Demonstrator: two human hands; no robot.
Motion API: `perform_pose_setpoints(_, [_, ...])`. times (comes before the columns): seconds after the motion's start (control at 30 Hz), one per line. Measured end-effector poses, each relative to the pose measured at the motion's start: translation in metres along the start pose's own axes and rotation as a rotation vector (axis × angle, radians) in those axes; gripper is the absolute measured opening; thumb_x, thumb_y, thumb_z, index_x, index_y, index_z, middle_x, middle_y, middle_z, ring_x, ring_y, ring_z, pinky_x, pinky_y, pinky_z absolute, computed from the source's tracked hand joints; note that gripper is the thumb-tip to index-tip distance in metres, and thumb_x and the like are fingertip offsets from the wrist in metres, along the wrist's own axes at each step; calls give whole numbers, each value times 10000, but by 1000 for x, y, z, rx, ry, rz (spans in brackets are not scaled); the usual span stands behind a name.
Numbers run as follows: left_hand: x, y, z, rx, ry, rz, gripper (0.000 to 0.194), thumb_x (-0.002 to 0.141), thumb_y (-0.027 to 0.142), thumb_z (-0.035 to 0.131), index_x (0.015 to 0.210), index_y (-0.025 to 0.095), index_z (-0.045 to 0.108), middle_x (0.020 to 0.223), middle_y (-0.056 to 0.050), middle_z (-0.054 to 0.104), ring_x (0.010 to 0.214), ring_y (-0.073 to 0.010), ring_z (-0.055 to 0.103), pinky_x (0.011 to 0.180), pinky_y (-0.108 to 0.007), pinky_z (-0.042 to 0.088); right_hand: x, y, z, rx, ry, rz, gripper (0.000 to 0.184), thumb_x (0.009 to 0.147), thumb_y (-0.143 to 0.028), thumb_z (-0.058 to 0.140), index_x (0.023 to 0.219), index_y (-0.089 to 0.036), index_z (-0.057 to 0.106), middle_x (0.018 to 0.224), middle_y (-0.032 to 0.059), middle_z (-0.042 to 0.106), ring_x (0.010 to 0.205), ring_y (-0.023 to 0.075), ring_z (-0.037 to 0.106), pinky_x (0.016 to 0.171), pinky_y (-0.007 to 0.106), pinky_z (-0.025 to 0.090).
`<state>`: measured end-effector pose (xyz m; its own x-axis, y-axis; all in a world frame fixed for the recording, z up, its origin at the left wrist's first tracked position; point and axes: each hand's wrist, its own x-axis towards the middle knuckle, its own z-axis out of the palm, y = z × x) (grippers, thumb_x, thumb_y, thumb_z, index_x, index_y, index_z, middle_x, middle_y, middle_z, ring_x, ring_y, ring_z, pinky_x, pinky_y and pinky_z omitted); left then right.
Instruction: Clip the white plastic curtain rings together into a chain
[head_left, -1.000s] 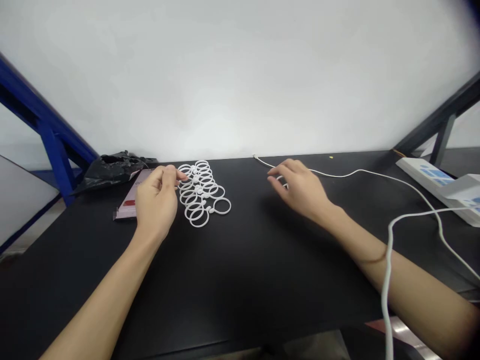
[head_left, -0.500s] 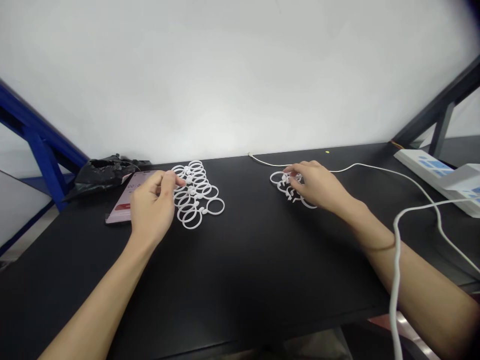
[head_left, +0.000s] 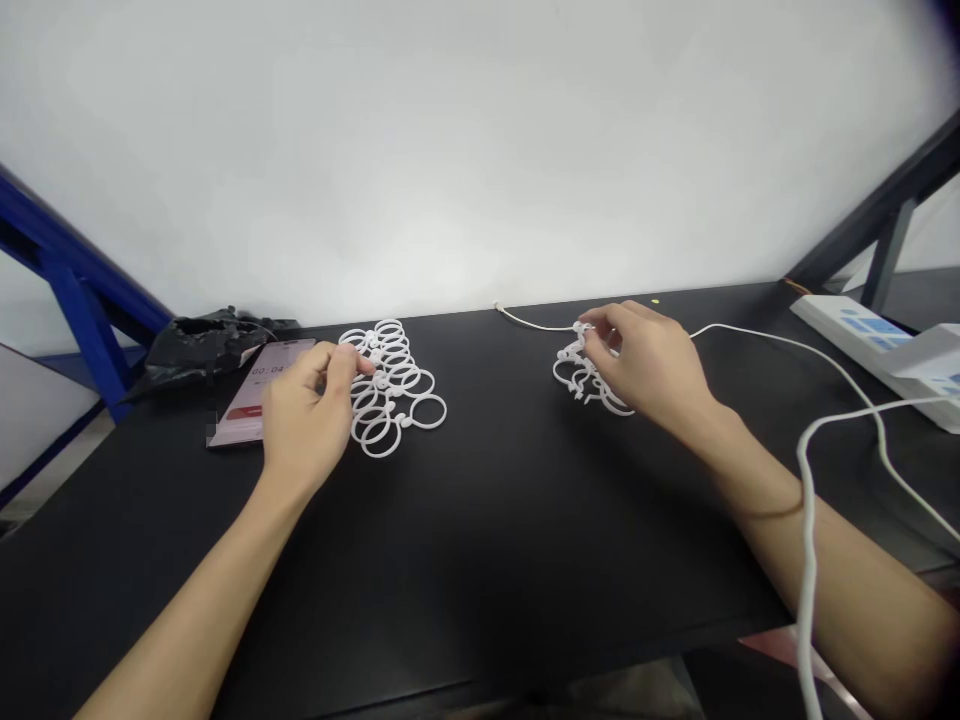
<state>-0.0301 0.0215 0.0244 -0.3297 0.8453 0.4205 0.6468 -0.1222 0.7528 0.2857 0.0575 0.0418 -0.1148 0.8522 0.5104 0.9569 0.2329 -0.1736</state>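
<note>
A larger cluster of overlapping white plastic rings (head_left: pixel 429 410) with small knobbed joints lies on the black tabletop, left of centre. My left hand (head_left: pixel 311 410) is curled in a pinch at its left edge, thumb and forefinger over the rings; what sits between those fingertips is hidden. Farther right is a smaller cluster of similar white rings (head_left: pixel 568 372), partly covered by my right hand (head_left: pixel 649 360). Thumb and forefinger of that hand pinch a white ring piece (head_left: pixel 581 328) at the cluster's far side, slightly raised, with its outline mostly hidden.
A phone (head_left: pixel 247 400) showing a timer lies beside my left hand, with a crumpled black plastic bag (head_left: pixel 199 350) behind it. A white cable (head_left: pixel 806 560) crosses in front of my right forearm. A white power strip (head_left: pixel 862 335) stands at right. The wall (head_left: pixel 480 180) borders the tabletop.
My right hand has shifted slightly right and up, its fingers now pinching a ring piece away from the small cluster. My left hand stays almost in place.
</note>
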Motion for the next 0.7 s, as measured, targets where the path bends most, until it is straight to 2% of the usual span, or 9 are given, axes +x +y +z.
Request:
perform_pose_setpoints(0.17, [-2,3,1,37,-24,22,318,926,380,480,717,241,676,769,13,665,734,-179,588,703,-312,386,-1,-4,-2,44,40,-5,287,867,-259,516,1032,-170,733,884,82,704,727,202,623,674,345,473])
perform_pose_setpoints(0.33, [-4,6,0,48,-29,60,330,933,395,470,713,253,672,768,-4,657,751,-204,586,718,-341,391,-2,-10,-5,199,69,14,304,858,-241,529,1054,-172,751,823,69,699,677,180,602,683,334,480])
perform_pose_setpoints(0.47, [-7,8,2,79,-49,135,291,924,332,490,707,253,668,693,6,603,681,-188,549,686,-326,396,-4,-15,-6,335,-12,92,272,841,-250,551,994,-190,769,782,50,706,598,157,564,605,309,455])
perform_pose_setpoints(0.6, [-10,9,4,110,-86,242,265,915,274,499,708,249,663,746,4,652,739,-189,572,700,-310,417,-6,-19,-7,400,-96,133,280,846,-276,545,974,-191,780,762,46,699,556,140,526,558,298,421])
perform_pose_setpoints(0.7, [-11,7,6,140,-111,365,259,925,266,489,720,247,646,733,-1,658,762,-197,574,719,-311,425,-6,-21,-9,487,-221,190,304,862,-331,548,1006,-196,779,631,11,630,488,118,454,508,284,380])
